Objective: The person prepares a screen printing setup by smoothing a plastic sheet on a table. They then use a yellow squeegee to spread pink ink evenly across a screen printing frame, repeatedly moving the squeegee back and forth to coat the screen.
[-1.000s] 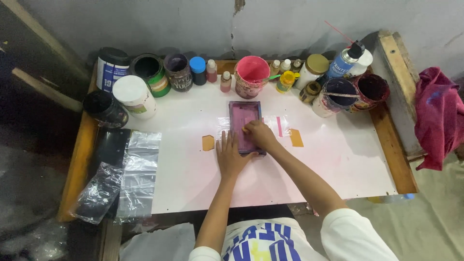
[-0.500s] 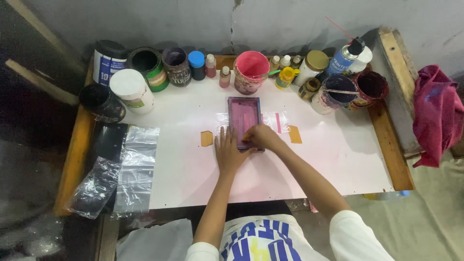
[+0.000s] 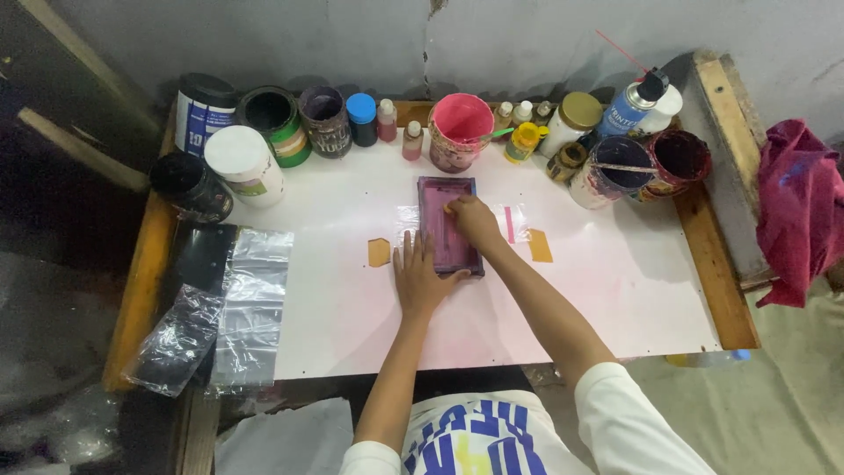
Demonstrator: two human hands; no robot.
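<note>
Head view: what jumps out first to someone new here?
The small purple printing frame at the middle of the white tabletop, with the left hand flat at its near edge and the right hand pressing inside it. Next, the row of paint cans and bottles along the back edge, above all the pink paint tub just behind the frame. Clear plastic bags lie at the left.

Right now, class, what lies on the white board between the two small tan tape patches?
In the head view, the purple frame on clear film lies between the left patch and right patch, with both hands on it.
</note>
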